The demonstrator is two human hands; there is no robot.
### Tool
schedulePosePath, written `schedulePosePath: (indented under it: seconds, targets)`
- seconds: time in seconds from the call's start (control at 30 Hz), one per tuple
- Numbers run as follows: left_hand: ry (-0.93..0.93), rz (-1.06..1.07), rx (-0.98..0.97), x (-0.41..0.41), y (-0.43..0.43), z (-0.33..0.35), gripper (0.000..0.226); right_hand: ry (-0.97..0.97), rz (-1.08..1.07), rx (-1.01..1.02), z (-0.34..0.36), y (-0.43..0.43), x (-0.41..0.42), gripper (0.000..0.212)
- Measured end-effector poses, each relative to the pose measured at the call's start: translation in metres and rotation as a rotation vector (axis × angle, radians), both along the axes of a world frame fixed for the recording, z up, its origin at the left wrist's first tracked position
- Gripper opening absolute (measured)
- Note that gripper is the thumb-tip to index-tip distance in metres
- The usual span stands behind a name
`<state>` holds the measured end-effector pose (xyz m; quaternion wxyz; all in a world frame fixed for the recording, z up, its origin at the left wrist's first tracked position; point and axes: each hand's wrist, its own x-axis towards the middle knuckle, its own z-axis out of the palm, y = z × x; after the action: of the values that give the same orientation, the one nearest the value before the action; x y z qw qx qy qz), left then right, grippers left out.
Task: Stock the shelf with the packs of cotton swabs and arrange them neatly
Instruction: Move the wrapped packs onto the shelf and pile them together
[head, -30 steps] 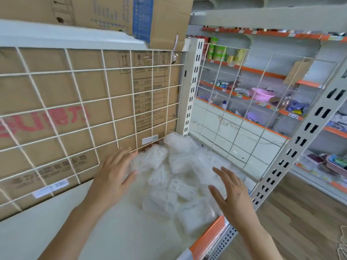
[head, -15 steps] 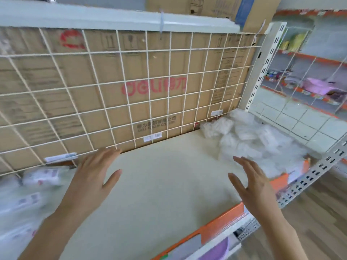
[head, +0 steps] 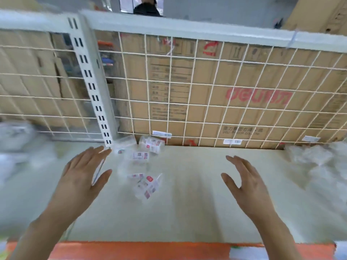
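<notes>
Motion blur smears a pale heap point(head: 16, 139) at the shelf's point(head: 187, 212) far left. The left hand point(head: 82, 179) hovers with its grip spread, just beside clear packs of cotton swabs point(head: 144, 158) scattered near the wire grid point(head: 187, 102). The right hand point(head: 247, 184) is likewise spread. A hazy pile of packs point(head: 315, 162) is cut off at right.

We have a single view, worn on the head. It looks forward and down from just above the orange front edge point(head: 142, 249) of the shelf point(head: 187, 212), close in, facing the wire grid point(head: 206, 102) along its back edge.
</notes>
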<state>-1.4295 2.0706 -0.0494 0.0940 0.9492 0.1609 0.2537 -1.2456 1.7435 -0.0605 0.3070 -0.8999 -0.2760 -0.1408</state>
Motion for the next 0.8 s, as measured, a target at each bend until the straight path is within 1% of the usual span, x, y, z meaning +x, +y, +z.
schedulePosePath:
  seconds: [0.13,0.2,0.3,0.53,0.63,0.7,0.8]
  targets:
    - [-0.034,0.162,-0.003,-0.042,0.001,0.005,0.060,-0.005,0.167,-0.001,0.009,0.038,0.004,0.053]
    - [-0.042,0.252,-0.009,-0.062,-0.003,0.006,0.057,-0.017,0.245,0.007,0.012,0.054,0.005,0.051]
    - [-0.044,0.381,-0.028,-0.094,-0.014,0.003,0.057,-0.036,0.362,-0.005,0.014,0.073,0.004,0.040]
    - [-0.067,0.663,-0.065,-0.166,-0.067,-0.013,0.056,-0.002,0.655,-0.072,0.011,0.101,-0.007,0.043]
    - [-0.066,0.746,-0.086,-0.193,-0.089,-0.020,0.056,-0.001,0.767,-0.065,0.011,0.113,-0.020,0.047]
    - [-0.072,0.784,-0.095,-0.209,-0.100,-0.022,0.056,0.015,0.826,-0.082,0.011,0.123,-0.029,0.042]
    - [-0.089,0.819,-0.087,-0.227,-0.107,-0.023,0.059,0.030,0.890,-0.098,0.013,0.142,-0.043,0.042]
